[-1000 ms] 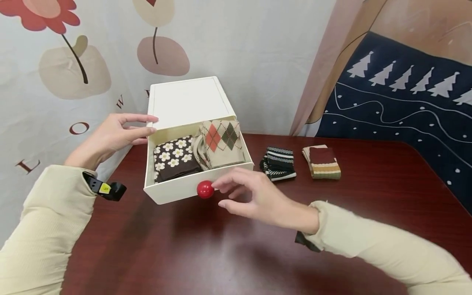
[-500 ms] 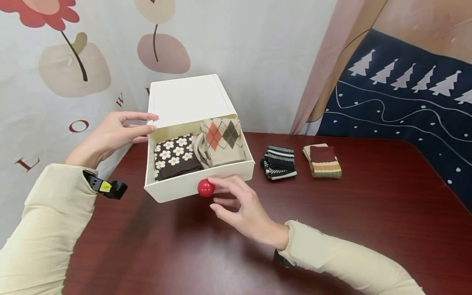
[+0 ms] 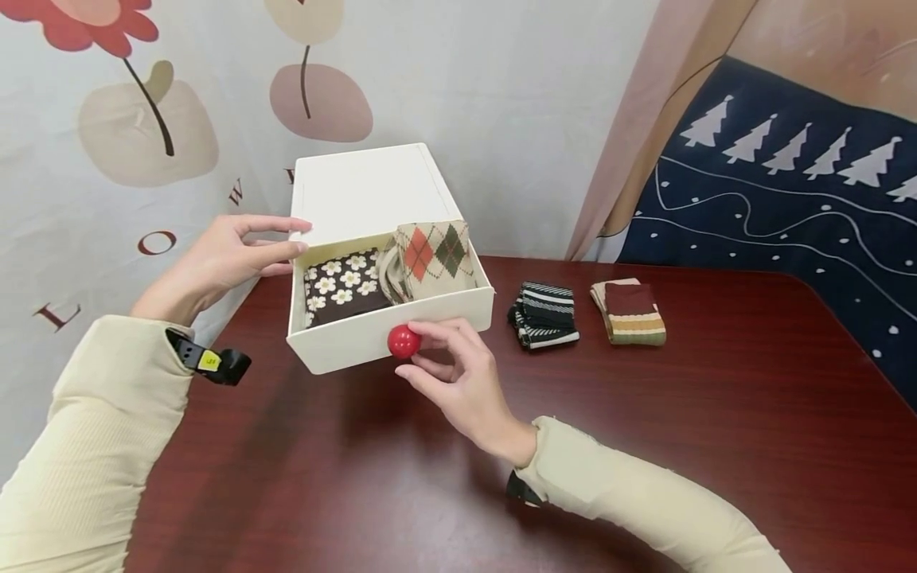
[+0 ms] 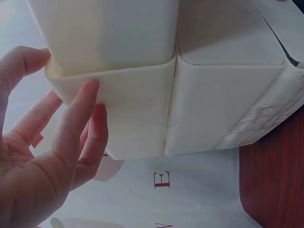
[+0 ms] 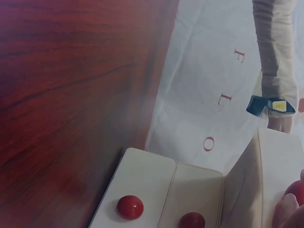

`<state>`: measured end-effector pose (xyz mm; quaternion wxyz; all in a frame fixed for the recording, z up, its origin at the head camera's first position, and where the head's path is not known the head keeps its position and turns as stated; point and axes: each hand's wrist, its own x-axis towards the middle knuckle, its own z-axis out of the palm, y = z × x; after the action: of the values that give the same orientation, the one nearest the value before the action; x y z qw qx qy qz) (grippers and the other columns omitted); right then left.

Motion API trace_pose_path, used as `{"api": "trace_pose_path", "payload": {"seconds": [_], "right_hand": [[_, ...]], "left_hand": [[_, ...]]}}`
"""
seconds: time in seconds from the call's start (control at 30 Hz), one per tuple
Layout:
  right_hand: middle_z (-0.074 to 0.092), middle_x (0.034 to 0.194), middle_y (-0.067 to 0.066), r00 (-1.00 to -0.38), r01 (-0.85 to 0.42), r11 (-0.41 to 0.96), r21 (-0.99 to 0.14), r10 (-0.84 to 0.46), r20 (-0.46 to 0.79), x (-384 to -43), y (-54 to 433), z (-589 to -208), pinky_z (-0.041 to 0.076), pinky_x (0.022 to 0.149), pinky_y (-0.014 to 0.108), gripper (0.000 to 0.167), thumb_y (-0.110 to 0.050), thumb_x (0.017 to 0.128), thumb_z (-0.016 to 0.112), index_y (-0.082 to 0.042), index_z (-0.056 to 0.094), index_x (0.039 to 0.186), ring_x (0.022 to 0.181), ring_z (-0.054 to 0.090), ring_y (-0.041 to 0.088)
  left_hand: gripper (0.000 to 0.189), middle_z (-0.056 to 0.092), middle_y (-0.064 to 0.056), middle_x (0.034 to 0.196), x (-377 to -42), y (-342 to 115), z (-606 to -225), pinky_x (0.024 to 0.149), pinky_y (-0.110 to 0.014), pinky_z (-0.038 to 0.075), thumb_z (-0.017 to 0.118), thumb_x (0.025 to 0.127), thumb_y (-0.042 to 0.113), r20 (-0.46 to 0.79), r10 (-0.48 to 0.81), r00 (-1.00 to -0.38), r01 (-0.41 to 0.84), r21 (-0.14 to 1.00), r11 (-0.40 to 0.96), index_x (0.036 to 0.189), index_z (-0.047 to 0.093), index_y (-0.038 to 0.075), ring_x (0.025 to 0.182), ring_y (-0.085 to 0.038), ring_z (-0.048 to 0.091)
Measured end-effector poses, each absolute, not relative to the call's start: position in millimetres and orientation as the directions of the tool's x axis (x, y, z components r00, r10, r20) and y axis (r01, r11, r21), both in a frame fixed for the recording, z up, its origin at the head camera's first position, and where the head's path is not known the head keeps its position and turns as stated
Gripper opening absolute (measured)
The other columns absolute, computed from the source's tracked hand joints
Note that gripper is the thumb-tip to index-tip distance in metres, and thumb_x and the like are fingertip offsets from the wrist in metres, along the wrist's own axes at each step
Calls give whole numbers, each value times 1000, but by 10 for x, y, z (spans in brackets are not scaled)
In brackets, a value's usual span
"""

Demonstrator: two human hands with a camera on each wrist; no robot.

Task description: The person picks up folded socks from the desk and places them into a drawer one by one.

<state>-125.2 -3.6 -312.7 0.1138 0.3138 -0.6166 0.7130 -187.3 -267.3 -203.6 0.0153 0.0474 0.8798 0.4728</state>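
A white drawer cabinet (image 3: 372, 187) stands against the wall, its top drawer (image 3: 337, 348) pulled out partway. In the drawer lie a black sock pair with white flowers (image 3: 344, 290) and a beige argyle sock pair (image 3: 437, 259). My left hand (image 3: 225, 259) rests on the cabinet's front left corner; in the left wrist view its fingers (image 4: 90, 102) lie against the side wall, nearly straight. My right hand (image 3: 469, 382) holds the red drawer knob (image 3: 404, 342), index finger above and thumb below. The right wrist view shows only its fingertips (image 5: 287, 209) by the knob.
A black-and-white striped sock pair (image 3: 546, 314) and a maroon, yellow and green sock pair (image 3: 630, 313) lie on the dark red table (image 3: 716, 398), right of the cabinet. Two lower red knobs (image 5: 130, 207) show in the right wrist view. Printed fabric (image 3: 501, 119) hangs behind.
My right hand has moved left and closed round the knob. The drawer has slid a little way into the cabinet, its contents going with it. My left hand keeps its place.
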Motion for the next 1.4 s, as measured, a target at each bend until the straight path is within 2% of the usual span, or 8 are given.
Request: {"api": "trace_pose_path", "payload": {"seconds": [0.27, 0.5, 0.63, 0.87, 1.07, 1.4], "right_hand": [[51, 93, 9, -786, -583, -119, -803, -167, 595, -1408, -113, -3087, 54, 71, 28, 33, 2, 71, 72, 1, 62, 103, 84, 58, 18], [52, 92, 13, -787, -592, -87, -801, -149, 598, -1474, -157, -2977, 53, 70, 25, 32, 4, 71, 71, 6, 61, 102, 83, 59, 20], [53, 91, 16, -793, -590, -74, -804, -136, 594, -1476, -179, -2871, 53, 71, 25, 31, 7, 71, 69, 8, 61, 101, 83, 60, 24], [53, 89, 18, -791, -595, -57, -802, -138, 596, -1611, -248, -2820, 53, 72, 26, 30, 7, 71, 69, 10, 61, 100, 81, 60, 28], [52, 88, 18, -796, -587, -57, -808, -140, 588, -1762, -303, -2844, 54, 71, 25, 30, 6, 71, 70, 9, 61, 99, 80, 60, 28], [52, 88, 10, -797, -588, -62, -806, -126, 591, -1994, -385, -3006, 53, 70, 22, 30, -2, 72, 72, 1, 64, 100, 79, 60, 16]], "left_hand": [[40, 59, 6, 99, -1864, -2655, -2033, 78, -21, 50, 65, 82, 25, 33, 100, -994, 81, 844, 531, 118, 56, 9, 82, -5, 62], [42, 52, -3, 113, -1863, -2643, -2012, 81, -21, 49, 64, 82, 28, 12, 99, -995, 66, 831, 553, 120, 55, 10, 84, -5, 62], [42, 50, -6, 115, -1872, -2634, -2007, 80, -22, 50, 64, 83, 27, 18, 104, -994, 73, 833, 549, 119, 55, 9, 85, -4, 61], [43, 49, -7, 118, -1856, -2645, -1999, 78, -16, 49, 63, 83, 30, 1, 96, -995, 55, 821, 568, 121, 54, 10, 85, -4, 61], [40, 51, -4, 114, -1849, -2640, -2003, 77, -18, 50, 62, 84, 27, -4, 87, -996, 46, 832, 553, 119, 55, 10, 86, -4, 60], [40, 58, 4, 99, -1846, -2640, -2007, 75, -20, 51, 63, 83, 25, 21, 85, -996, 64, 838, 542, 118, 56, 7, 82, -4, 60]]}}
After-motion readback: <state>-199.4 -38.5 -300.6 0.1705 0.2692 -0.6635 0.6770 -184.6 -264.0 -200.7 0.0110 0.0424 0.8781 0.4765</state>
